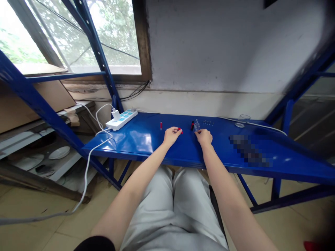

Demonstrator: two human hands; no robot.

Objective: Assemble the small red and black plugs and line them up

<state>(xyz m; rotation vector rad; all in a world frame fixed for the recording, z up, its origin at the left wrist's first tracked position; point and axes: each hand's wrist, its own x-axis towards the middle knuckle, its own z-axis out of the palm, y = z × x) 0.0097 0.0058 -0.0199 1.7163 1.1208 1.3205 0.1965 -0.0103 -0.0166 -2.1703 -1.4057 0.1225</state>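
Observation:
Both my hands rest on a blue metal shelf (146, 139) in front of me. My left hand (171, 135) is curled, its fingers closed on a small red piece (180, 131). My right hand (203, 136) is also curled, fingertips pinched at a cluster of small clear and dark parts (195, 126); what it holds is too small to name. Another small red piece (161, 126) stands alone to the left of my left hand. A row of tiny dark dots (208, 122) lies just beyond my right hand.
A white power strip (121, 119) with a plugged-in charger and white cables sits at the shelf's back left. A clear glass (243, 120) stands at the back right. Blue rack posts (96, 48) rise on both sides. Dishes (59, 152) lie on a low shelf at left.

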